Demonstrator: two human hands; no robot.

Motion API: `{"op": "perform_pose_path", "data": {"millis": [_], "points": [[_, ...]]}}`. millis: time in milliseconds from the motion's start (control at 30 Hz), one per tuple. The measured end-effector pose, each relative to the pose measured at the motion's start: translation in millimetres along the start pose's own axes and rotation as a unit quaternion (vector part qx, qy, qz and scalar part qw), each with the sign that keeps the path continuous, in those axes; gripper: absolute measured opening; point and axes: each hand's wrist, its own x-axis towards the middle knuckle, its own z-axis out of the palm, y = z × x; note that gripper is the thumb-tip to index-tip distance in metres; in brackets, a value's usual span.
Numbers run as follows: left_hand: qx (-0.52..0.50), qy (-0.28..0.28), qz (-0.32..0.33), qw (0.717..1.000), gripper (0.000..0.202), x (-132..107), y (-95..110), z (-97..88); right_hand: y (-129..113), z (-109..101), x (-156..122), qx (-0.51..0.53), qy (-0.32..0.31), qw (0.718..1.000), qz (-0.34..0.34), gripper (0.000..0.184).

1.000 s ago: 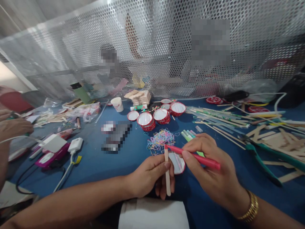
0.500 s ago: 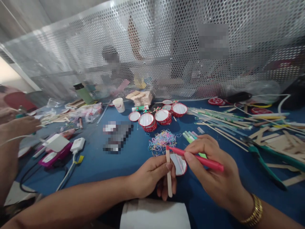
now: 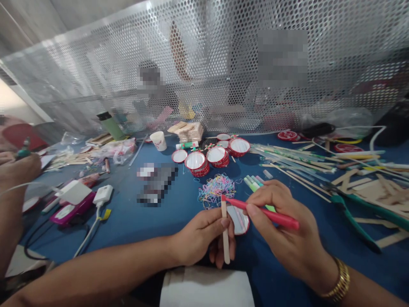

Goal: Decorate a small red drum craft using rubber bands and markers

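Note:
My left hand (image 3: pixel 207 234) pinches a wooden craft stick (image 3: pixel 226 245), which stands nearly upright with its top end coloured red. In my right hand (image 3: pixel 287 234) is a red marker (image 3: pixel 276 216), its tip touching the stick's red end. Just beyond my hands lies a heap of small pastel rubber bands (image 3: pixel 217 187). A round, red-rimmed white disc (image 3: pixel 239 221) sits on the table behind the stick, partly hidden by my left hand. Several pastel markers (image 3: pixel 252 183) lie beyond my right fingers.
Several small red-and-white drums (image 3: pixel 196 162) stand mid-table on the blue tabletop (image 3: pixel 128 217). Green-handled pliers (image 3: pixel 354 219) and loose sticks (image 3: pixel 377 192) lie on the right. At left are a phone (image 3: pixel 159 183), a white adapter (image 3: pixel 104 195) and another person's hand (image 3: pixel 22 168).
My hands hold nearly the same pose, the marker tip still at the stick's end. The other person's hand at the far left has shifted slightly left.

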Motion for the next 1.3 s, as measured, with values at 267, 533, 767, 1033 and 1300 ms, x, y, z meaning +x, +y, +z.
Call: {"op": "perform_pose_path", "data": {"millis": [267,533,767,1033,1300], "points": [[0.002,0.002,0.003,1.0,0.033,-0.4,1.1,-0.1,-0.3,-0.5,1.2,0.001,-0.001,1.0,0.004,0.012],[0.006,0.009,0.002,1.0,0.033,0.0,0.8,-0.1,-1.0,-1.9,0.4,0.005,0.004,1.0,0.007,0.011],[0.002,0.008,0.005,1.0,0.032,0.0,-0.1,-0.7,-0.8,-1.4,0.1,0.003,0.004,1.0,0.007,0.01],[0.008,0.009,-0.004,1.0,0.032,-0.8,0.5,0.6,-0.8,-1.6,1.0,0.002,0.01,1.0,0.012,0.01],[0.014,0.006,-0.005,1.0,0.033,-0.1,0.9,0.7,-1.3,-1.9,0.6,0.003,0.008,1.0,0.011,0.011]]}}
